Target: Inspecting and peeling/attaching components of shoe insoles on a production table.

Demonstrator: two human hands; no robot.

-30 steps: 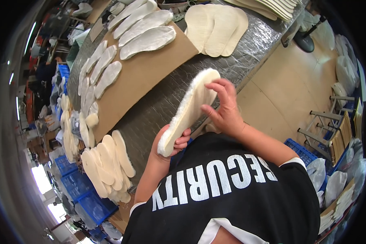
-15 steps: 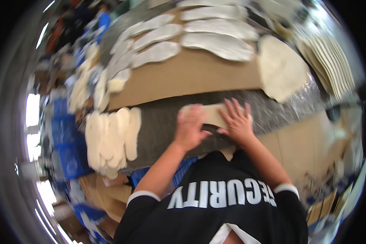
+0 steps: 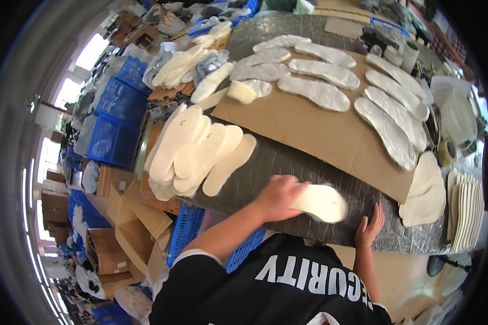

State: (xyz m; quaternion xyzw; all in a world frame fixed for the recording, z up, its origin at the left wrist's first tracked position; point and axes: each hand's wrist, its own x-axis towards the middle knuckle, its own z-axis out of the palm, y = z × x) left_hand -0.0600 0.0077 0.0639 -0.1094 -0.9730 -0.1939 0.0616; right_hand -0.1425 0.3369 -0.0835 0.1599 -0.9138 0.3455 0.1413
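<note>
Over the foil-covered table [image 3: 309, 162], just below the cardboard sheet [image 3: 320, 130], the left hand [image 3: 279, 197] curls closed around one end of a cream insole [image 3: 322, 201], which juts rightward, flat and oval-tipped. Nearby, the right hand [image 3: 370, 227] rests open-fingered on the table's near edge, holding nothing.

insole stack [image 3: 198, 151] left of cardboard sheet [image 3: 331, 130] bearing insole row [image 3: 358, 92].
</note>
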